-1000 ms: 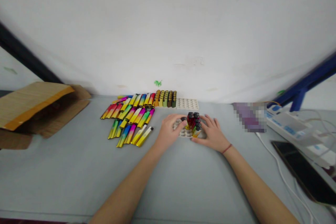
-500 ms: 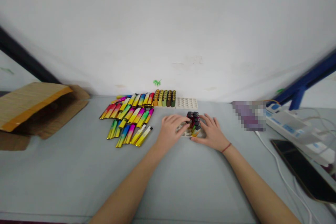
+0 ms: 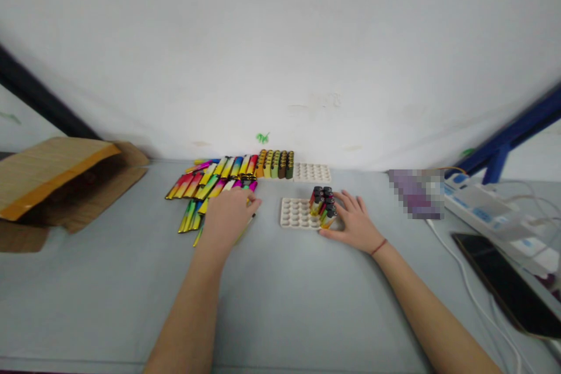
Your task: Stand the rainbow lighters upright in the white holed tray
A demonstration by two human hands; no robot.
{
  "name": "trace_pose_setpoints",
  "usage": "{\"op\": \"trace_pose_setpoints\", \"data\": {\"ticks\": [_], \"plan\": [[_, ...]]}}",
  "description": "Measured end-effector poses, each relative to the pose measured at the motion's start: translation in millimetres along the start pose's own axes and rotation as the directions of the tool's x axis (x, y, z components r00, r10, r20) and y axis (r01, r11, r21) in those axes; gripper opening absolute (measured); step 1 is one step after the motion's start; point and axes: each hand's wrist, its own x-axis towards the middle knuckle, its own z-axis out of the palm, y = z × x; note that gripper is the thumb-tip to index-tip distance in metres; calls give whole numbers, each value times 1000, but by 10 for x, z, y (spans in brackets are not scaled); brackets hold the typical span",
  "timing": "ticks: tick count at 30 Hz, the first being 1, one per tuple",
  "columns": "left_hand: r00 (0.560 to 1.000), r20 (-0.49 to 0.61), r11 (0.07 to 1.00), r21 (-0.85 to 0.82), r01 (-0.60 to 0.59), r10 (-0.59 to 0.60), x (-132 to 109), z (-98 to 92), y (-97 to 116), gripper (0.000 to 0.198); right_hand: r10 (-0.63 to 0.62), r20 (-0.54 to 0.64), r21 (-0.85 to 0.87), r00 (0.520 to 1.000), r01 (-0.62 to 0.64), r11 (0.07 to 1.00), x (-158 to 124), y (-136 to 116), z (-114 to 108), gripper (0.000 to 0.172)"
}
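Observation:
My left hand [image 3: 228, 210] is over the loose pile of lighters [image 3: 188, 184], which have shiny rainbow-coloured bodies and lie flat. Its thumb shows on the right, but the back of the hand hides its other fingers and whatever they touch. My right hand [image 3: 357, 223] rests on the table with fingers spread, thumb in front and fingertips behind, around the right end of a white tray [image 3: 293, 213] with round hollows. Several black-topped lighters [image 3: 324, 204] stand upright at that end of the tray, beside the right fingers. The tray's left part shows bare hollows.
Behind the tray, a second white tray [image 3: 313, 172] lies by the wall next to a block of upright lighters with gold ends [image 3: 275, 165]. An open cardboard box [image 3: 65, 181] is at left. On the right are a phone [image 3: 504, 280], a power strip [image 3: 491, 210] and white cables [image 3: 464, 280].
My left hand has moved left from the standing lighters to the loose pile, uncovering the tray's left part. Another lighter now shows upright on the tray. My right hand has barely moved.

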Motion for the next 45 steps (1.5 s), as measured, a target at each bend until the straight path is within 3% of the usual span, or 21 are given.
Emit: {"op": "trace_pose_setpoints", "data": {"ticks": [2,4,9,14,18,21,25,27,28,31,33,35,39,45], "plan": [[971,170,985,71,158,-168,-5,-78,-131,31,1,-2,4,1000,-1,1000,0,1,-1,80],[927,279,968,101,232,-251,-9,-110,-194,30,5,-3,7,1000,-5,1000,-2,4,-1,81],[894,367,966,84,245,-259,-16,-85,-148,26,0,2,10,1000,0,1000,-4,17,1,81],[930,298,976,87,199,-216,-34,10,-43,19,-1,-4,7,1000,1,1000,-2,18,2,81],[965,241,994,31,102,-106,-27,59,30,32,9,8,3,1000,-9,1000,2,3,-5,82],[985,153,997,-18,79,-76,5,73,66,41,11,9,4,1000,-11,1000,5,-4,-7,82],[995,-13,971,-221,94,-99,73,148,80,34,3,-2,10,1000,-3,1000,2,9,7,81],[985,-75,885,-453,106,-156,107,220,87,29,-3,-13,15,1000,3,1000,-1,20,17,80],[978,-72,797,-593,115,-195,122,259,96,28,-5,-17,15,1000,5,1000,-3,24,21,79],[954,68,363,-915,176,-292,162,341,150,27,-6,-18,7,1000,6,1000,-5,27,26,80],[927,187,89,-970,227,-324,182,352,199,30,-4,-9,0,1000,4,1000,-4,25,25,81],[908,263,-72,-965,254,-327,196,335,245,39,-5,-5,-4,1000,5,1000,-2,24,24,81],[906,306,-169,-949,266,-291,206,306,295,63,-1,-5,-6,1000,1,1000,1,26,22,81],[900,286,-133,-958,255,-329,174,397,341,74,2,0,-12,1000,-2,1000,-1,24,15,83]]}}
